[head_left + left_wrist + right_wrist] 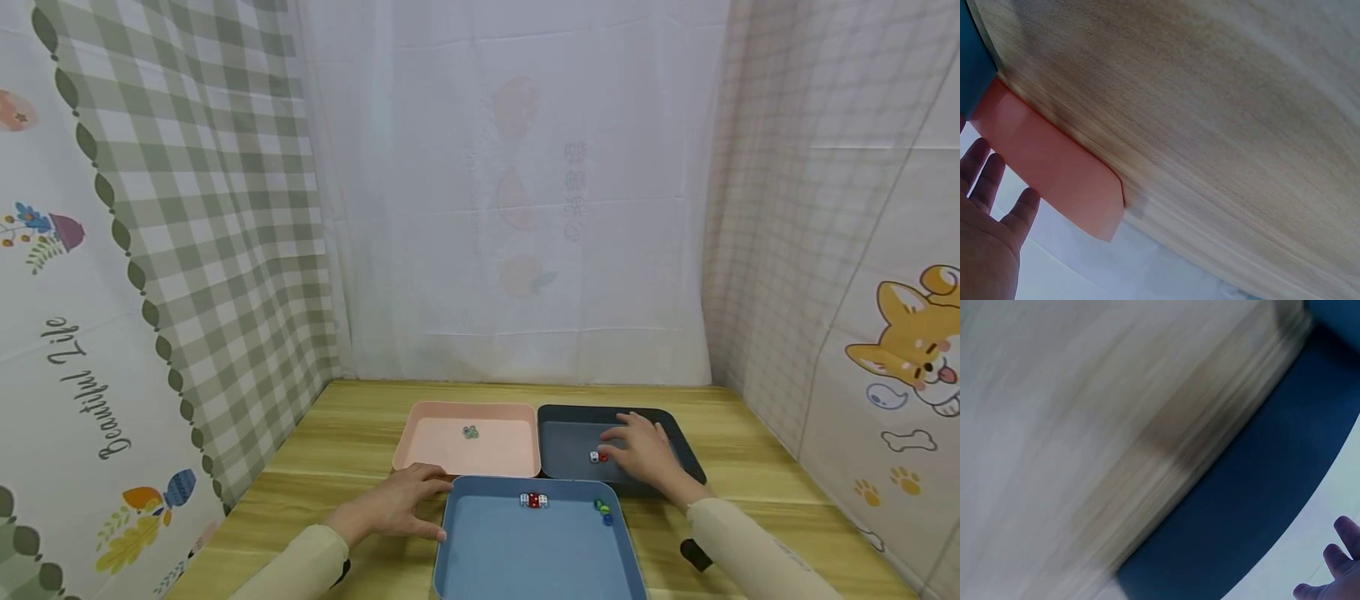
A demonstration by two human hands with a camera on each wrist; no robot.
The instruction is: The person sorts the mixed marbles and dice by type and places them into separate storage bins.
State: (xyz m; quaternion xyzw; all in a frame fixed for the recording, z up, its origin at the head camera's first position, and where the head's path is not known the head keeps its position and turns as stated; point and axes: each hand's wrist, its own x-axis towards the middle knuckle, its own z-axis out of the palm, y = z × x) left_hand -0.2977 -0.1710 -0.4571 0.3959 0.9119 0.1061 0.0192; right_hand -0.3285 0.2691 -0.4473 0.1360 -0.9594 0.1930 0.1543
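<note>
Over the dark navy tray (566, 437) hovers my right hand (645, 454), fingers spread and holding nothing. Just below its fingertips a white die (594, 457) and a red die (603, 457) lie together on the tray floor. My left hand (401, 502) is at the left rim of the blue tray (536, 554), with relaxed fingers and nothing in them. Inside the blue tray, a row of red and white dice (534, 500) lies near the far wall. Green dice (602, 506) and a blue die (607, 519) are at its right side.
A pink tray (435, 442) with a small cluster of clear greenish dice (470, 432) sits behind the blue tray, beside the navy one. All stand on a wood-grain table (345, 433). Cloth curtains (517, 250) hang around the back and sides.
</note>
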